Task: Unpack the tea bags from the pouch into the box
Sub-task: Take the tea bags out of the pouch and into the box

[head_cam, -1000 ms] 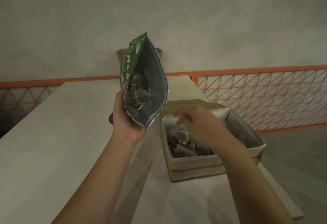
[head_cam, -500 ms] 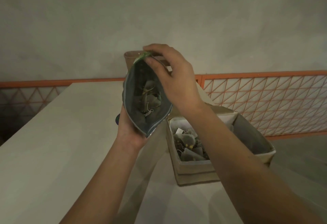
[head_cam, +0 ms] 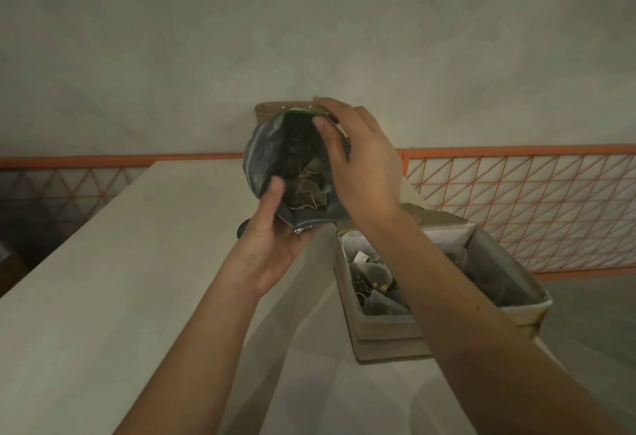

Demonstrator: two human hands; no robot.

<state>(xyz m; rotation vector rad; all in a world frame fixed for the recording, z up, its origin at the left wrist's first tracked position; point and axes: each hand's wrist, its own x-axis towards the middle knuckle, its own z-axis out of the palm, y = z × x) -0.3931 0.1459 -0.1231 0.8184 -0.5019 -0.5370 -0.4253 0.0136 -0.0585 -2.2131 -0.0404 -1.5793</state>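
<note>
Since half a second ago the pouch's mouth has been pulled wider and rounder, and the left thumb now hooks over its near lip where before the hand only cupped it from below.

At the centre of the frame the left hand [head_cam: 275, 245] holds the pouch [head_cam: 263, 159] from underneath, palm up, thumb pressed on the inside of the lower edge and fingers curled round the back. The right hand [head_cam: 361, 163] comes in from the right and pinches the upper right rim of the pouch, thumb inside the opening and fingers over the outer, green-edged top. Between the two grips the opening faces the camera, silver lining showing, with tea bags [head_cam: 308, 190] heaped low inside, their strings just visible.

Lower right of the pouch, partly behind the right forearm, the box [head_cam: 389, 341] sits on the pale table [head_cam: 103, 280]. It is open, lined with white paper, and holds more tea bags [head_cam: 375, 280] in its near left part; what fills its grey right part I cannot tell.

Behind the pouch a brown pot-like rim [head_cam: 272, 111] peeks out against the plain wall. An orange lattice railing [head_cam: 516, 207] runs across the right of the frame and continues dimly at the left edge.
</note>
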